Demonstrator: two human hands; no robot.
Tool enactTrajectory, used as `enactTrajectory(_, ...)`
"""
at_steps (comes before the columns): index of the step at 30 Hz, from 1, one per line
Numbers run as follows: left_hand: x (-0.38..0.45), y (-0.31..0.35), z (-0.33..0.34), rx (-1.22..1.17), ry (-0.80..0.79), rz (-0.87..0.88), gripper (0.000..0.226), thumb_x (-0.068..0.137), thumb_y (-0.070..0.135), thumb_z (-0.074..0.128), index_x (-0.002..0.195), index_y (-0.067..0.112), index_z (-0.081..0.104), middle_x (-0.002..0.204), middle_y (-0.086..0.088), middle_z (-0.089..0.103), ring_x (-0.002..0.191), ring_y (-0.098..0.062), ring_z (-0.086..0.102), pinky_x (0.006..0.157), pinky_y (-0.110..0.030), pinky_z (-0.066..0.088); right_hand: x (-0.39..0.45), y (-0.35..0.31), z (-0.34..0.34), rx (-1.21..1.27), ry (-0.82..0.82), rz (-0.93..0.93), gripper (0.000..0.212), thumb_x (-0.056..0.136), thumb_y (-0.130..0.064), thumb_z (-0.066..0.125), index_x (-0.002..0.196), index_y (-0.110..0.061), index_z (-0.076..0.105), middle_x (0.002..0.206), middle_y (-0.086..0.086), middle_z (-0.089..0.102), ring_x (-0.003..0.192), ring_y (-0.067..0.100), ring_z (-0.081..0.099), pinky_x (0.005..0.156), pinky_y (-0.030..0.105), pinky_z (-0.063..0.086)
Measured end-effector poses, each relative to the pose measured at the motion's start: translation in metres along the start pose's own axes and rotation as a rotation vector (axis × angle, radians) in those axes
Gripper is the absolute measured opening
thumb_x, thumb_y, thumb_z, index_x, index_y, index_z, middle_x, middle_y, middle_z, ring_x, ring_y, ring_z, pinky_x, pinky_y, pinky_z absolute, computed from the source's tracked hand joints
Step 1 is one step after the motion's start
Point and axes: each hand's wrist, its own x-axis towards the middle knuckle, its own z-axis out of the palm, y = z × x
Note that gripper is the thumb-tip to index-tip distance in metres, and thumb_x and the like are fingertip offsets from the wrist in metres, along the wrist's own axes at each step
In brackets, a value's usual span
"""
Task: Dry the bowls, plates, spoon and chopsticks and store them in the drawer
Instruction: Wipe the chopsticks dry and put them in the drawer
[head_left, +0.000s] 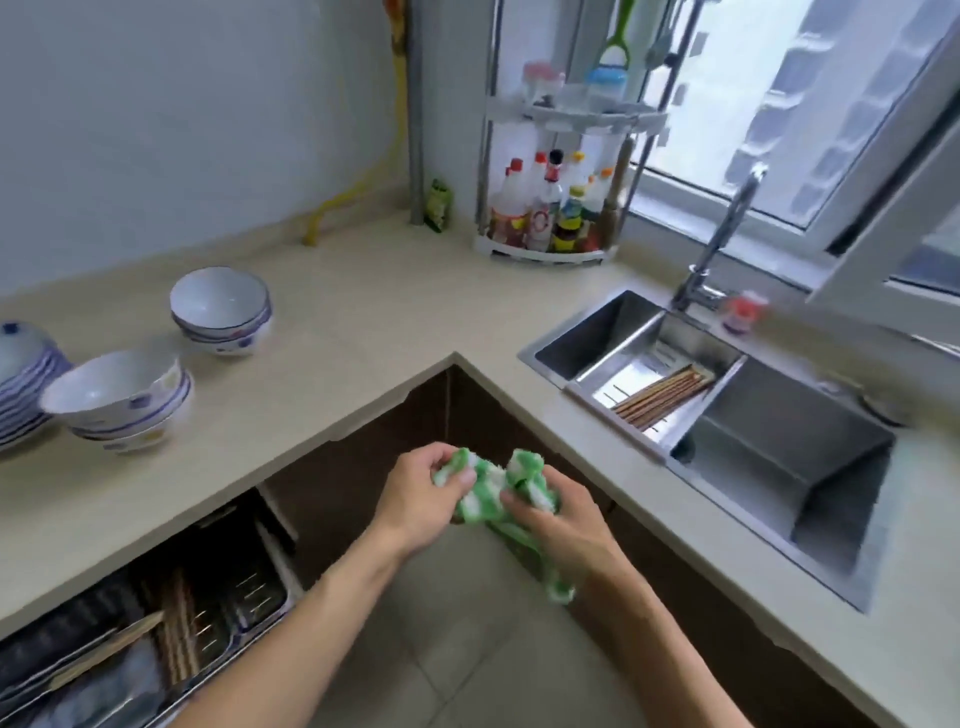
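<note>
Both my hands hold a green and white cloth (491, 488) in front of me, over the floor at the counter's inner corner. My left hand (421, 493) grips its left end, my right hand (558, 519) its right end, and a tail hangs below. Two stacks of white bowls with blue marks stand on the counter, one further back (221, 309) and one nearer (117, 397). A pile of blue-striped plates (23, 384) sits at the far left edge. Brown chopsticks (662, 397) lie in a steel drain tray (613, 382) across the sink. The drawer (130, 639) under the counter stands pulled out, with chopsticks in its wire rack.
A steel sink (810, 467) with a tap (722, 244) fills the right counter. A corner rack (550, 208) of bottles stands at the back by the window. A small red-capped bottle (743, 312) sits behind the sink. Beige counter (363, 312) runs in an L; tiled floor lies below.
</note>
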Motion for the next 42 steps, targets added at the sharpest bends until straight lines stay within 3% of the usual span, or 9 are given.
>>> enactTrajectory(7,0.095,0.046,0.145,0.097,-0.252,0.095,0.010,0.089,0.015,0.072,0.098,0.013,0.072,0.091,-0.001,0.073,0.088,-0.024,0.069,0.083,-0.041,0.057,0.038,0.047,-0.130,0.127,0.302,0.156,0.008,0.090,-0.018,0.072,0.097,-0.022,0.071,0.088,-0.004,0.076,0.081,0.008,0.072,0.073,0.025,0.057)
enactTrajectory(11,0.153,0.068,0.209,0.138,-0.425,0.124,0.010,0.090,0.020,0.070,0.100,0.018,0.070,0.093,0.001,0.071,0.088,-0.019,0.069,0.081,-0.044,0.060,0.070,0.062,-0.181,0.202,0.459,0.245,0.008,0.091,-0.005,0.067,0.091,-0.013,0.067,0.073,-0.001,0.070,0.055,0.000,0.064,0.048,0.015,0.045)
enactTrajectory(15,0.214,0.086,0.257,0.219,-0.553,0.125,0.021,0.096,0.039,0.061,0.092,0.019,0.068,0.086,0.004,0.070,0.079,-0.012,0.065,0.073,-0.031,0.054,0.110,0.081,-0.224,0.248,0.621,0.313,0.002,0.094,-0.017,0.067,0.091,-0.017,0.067,0.072,-0.003,0.068,0.056,0.005,0.060,0.050,0.020,0.043)
enactTrajectory(17,0.247,0.092,0.278,0.337,-0.541,0.133,0.025,0.100,0.040,0.053,0.095,0.018,0.066,0.090,0.002,0.069,0.084,-0.016,0.064,0.075,-0.032,0.050,0.129,0.088,-0.242,0.279,0.685,0.352,0.003,0.093,-0.020,0.069,0.091,-0.019,0.067,0.073,-0.004,0.069,0.056,0.005,0.059,0.054,0.024,0.044)
enactTrajectory(20,0.291,0.088,0.308,0.527,-0.509,0.155,0.020,0.099,0.031,0.053,0.109,0.017,0.063,0.106,-0.002,0.069,0.095,-0.019,0.062,0.080,-0.031,0.048,0.151,0.099,-0.261,0.310,0.714,0.408,0.005,0.092,-0.025,0.071,0.094,-0.021,0.069,0.079,0.000,0.073,0.063,0.012,0.061,0.055,0.030,0.046)
enactTrajectory(24,0.319,0.078,0.333,0.715,-0.459,0.188,0.024,0.095,0.011,0.049,0.118,0.012,0.055,0.116,-0.007,0.062,0.103,-0.022,0.057,0.080,-0.032,0.043,0.166,0.113,-0.271,0.339,0.741,0.430,0.010,0.092,-0.031,0.070,0.099,-0.024,0.070,0.083,-0.002,0.075,0.064,0.009,0.062,0.056,0.027,0.046)
enactTrajectory(31,0.339,0.053,0.358,0.869,-0.518,0.026,0.034,0.093,0.035,0.066,0.112,0.010,0.053,0.115,-0.013,0.060,0.107,-0.034,0.059,0.086,-0.040,0.045,0.199,0.137,-0.291,0.404,0.705,0.439,0.013,0.091,-0.030,0.071,0.104,-0.028,0.070,0.088,-0.007,0.076,0.078,0.011,0.070,0.066,0.031,0.053)
enactTrajectory(37,0.339,0.050,0.371,0.929,-0.574,-0.079,0.030,0.095,0.034,0.061,0.093,0.004,0.063,0.107,-0.018,0.069,0.100,-0.036,0.064,0.079,-0.039,0.049,0.216,0.141,-0.305,0.449,0.627,0.419,0.010,0.091,-0.027,0.071,0.101,-0.029,0.069,0.095,-0.007,0.076,0.091,0.012,0.071,0.083,0.036,0.058)
enactTrajectory(42,0.334,0.059,0.362,0.912,-0.523,-0.121,0.025,0.100,0.031,0.051,0.105,0.009,0.062,0.111,-0.017,0.067,0.109,-0.038,0.061,0.088,-0.040,0.048,0.216,0.143,-0.317,0.473,0.587,0.400,0.014,0.093,-0.026,0.069,0.107,-0.026,0.069,0.097,-0.006,0.075,0.091,0.012,0.071,0.075,0.029,0.056)
